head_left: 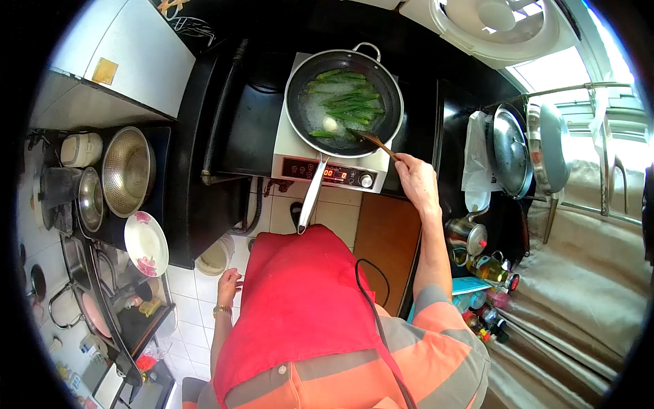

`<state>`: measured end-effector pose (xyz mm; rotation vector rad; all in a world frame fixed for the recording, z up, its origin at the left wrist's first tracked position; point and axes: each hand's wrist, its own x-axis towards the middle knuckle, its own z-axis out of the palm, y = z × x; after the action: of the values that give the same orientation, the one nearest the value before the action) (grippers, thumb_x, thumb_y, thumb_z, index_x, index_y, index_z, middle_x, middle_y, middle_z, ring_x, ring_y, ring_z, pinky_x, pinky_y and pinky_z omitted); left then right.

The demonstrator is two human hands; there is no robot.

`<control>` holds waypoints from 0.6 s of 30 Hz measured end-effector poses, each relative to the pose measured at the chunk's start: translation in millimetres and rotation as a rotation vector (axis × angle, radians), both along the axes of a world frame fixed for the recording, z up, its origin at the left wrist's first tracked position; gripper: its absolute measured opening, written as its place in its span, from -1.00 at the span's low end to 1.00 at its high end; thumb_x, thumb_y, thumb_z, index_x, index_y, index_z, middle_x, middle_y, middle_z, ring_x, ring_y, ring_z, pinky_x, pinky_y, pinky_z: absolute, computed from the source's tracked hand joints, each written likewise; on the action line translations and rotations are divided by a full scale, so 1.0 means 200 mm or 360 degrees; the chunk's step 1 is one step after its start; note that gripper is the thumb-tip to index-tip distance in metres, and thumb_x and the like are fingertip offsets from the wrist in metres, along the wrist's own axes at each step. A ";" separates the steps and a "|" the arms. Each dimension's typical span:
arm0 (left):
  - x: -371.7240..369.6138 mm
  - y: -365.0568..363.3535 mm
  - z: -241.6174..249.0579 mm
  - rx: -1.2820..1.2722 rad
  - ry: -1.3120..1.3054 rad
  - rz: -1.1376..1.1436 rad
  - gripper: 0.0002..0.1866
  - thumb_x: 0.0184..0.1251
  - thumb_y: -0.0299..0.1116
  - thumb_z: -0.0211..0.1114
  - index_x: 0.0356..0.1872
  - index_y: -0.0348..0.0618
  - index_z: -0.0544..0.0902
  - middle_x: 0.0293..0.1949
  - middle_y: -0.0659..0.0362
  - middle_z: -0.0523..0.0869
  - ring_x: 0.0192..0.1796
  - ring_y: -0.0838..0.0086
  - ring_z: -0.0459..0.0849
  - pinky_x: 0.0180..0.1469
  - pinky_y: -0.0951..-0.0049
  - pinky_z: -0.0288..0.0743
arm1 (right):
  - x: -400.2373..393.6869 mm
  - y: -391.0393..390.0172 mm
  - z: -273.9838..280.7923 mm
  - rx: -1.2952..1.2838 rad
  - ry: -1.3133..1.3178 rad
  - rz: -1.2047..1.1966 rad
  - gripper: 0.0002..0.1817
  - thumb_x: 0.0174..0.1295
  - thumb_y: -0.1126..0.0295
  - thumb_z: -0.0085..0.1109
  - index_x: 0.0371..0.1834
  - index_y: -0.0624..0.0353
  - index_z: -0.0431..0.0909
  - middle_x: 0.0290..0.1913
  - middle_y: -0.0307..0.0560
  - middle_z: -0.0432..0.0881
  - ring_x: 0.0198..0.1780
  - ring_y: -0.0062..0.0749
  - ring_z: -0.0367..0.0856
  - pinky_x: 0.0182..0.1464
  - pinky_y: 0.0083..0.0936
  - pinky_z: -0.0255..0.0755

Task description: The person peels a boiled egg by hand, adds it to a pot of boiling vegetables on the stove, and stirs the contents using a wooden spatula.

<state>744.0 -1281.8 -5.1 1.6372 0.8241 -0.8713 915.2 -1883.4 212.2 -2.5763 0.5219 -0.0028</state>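
Right hand (pixel 417 180) holds wooden spatula (pixel 371 140) in wok (pixel 344 102).

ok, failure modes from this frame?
Right hand stirs greens in bubbling liquid in the wok with a wooden spatula: splashes might reach the hand. The wok handle juts toward the red apron; a bump could tip it. Left hand hangs free, steadying nothing.

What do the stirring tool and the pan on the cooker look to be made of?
The spatula in the right hand looks like wood: matte brown, no shine. The pan seems metal: dark inside, probably a non-stick coating, with a bright rim and a shiny silver handle.
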 end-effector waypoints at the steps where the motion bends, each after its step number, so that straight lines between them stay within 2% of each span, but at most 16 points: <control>1: 0.00 0.00 0.00 0.0001 -0.0003 -0.0001 -0.55 0.57 -0.17 0.25 0.33 -0.16 0.60 -0.01 0.13 0.78 -0.19 0.43 0.80 -0.19 0.41 0.63 | 0.01 0.00 0.00 0.0056 -0.0016 -0.0009 -0.69 0.45 0.26 0.18 0.08 0.16 0.78 -0.08 0.29 0.78 0.02 0.23 0.76 0.08 -0.06 0.63; 4: -0.01 0.02 0.02 0.0043 0.0011 0.0026 -0.56 0.56 -0.19 0.25 0.33 -0.16 0.60 -0.01 0.12 0.78 -0.21 0.44 0.81 -0.20 0.41 0.63 | 0.02 -0.01 0.04 0.0102 -0.0055 -0.0184 -0.69 0.48 0.24 0.16 0.09 0.16 0.77 -0.09 0.30 0.78 0.02 0.25 0.76 0.09 -0.06 0.62; 7: -0.01 0.02 0.04 0.0032 0.0041 0.0010 -0.58 0.57 -0.16 0.26 0.33 -0.10 0.58 -0.05 0.20 0.73 -0.15 0.44 0.73 -0.11 0.34 0.63 | 0.06 -0.06 -0.02 0.0072 -0.0120 -0.0284 -0.65 0.52 0.21 0.11 0.14 0.17 0.74 -0.09 0.34 0.77 0.04 0.26 0.75 0.10 -0.04 0.61; 12: -0.02 0.01 0.05 0.0035 0.0053 0.0029 -0.58 0.56 -0.19 0.26 0.33 -0.08 0.57 -0.06 0.22 0.74 -0.18 0.46 0.72 -0.12 0.35 0.62 | 0.09 -0.09 -0.21 0.0039 -0.0155 -0.0295 -0.62 0.54 0.21 0.05 0.19 0.20 0.71 -0.07 0.37 0.76 0.06 0.29 0.74 0.13 -0.01 0.59; 16: -0.04 0.01 0.05 0.0027 0.0027 0.0049 -0.59 0.56 -0.19 0.26 0.32 -0.08 0.58 -0.05 0.21 0.74 -0.18 0.46 0.72 -0.11 0.35 0.62 | 0.10 -0.08 -0.21 0.0245 -0.0145 -0.0374 -0.61 0.54 0.21 0.06 0.19 0.22 0.71 -0.08 0.37 0.77 0.05 0.27 0.76 0.14 -0.04 0.59; 18: -0.05 0.01 0.04 0.0024 0.0042 0.0032 -0.58 0.56 -0.19 0.26 0.33 -0.09 0.57 -0.04 0.20 0.74 -0.18 0.46 0.73 -0.10 0.36 0.62 | 0.13 -0.09 -0.20 0.0201 -0.0208 -0.0373 -0.61 0.54 0.21 0.06 0.20 0.22 0.71 -0.08 0.37 0.77 0.04 0.26 0.76 0.13 -0.06 0.58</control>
<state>734.0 -1279.6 3.9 1.6307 0.8660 -0.8762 941.1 -1902.2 173.1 -2.3597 0.7456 -0.2110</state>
